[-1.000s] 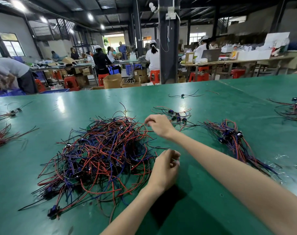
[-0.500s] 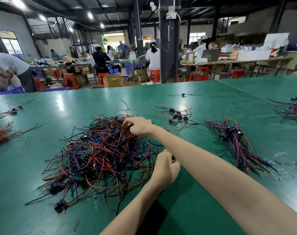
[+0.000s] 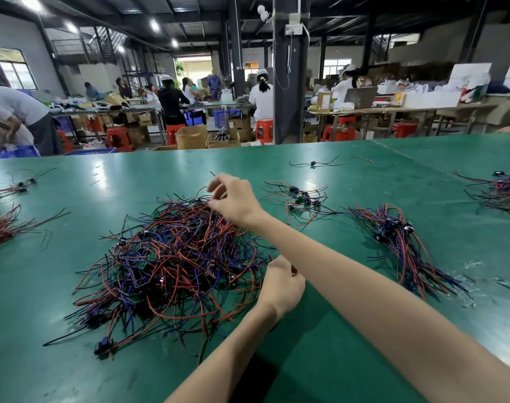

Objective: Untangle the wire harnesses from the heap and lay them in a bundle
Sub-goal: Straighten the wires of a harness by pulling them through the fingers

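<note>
Head view: heap (image 3: 172, 266) of red, blue and black wires mid-table (image 3: 149, 175). Left hand (image 3: 283, 283) pinching wires at heap's near-right edge. Right hand (image 3: 236, 202) curled over heap's far top, blurred; can't tell grip.

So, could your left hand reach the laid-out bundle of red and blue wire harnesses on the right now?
Probably not directly: the right forearm lies between the left hand and that red-and-blue bundle, blocking the way.
</note>
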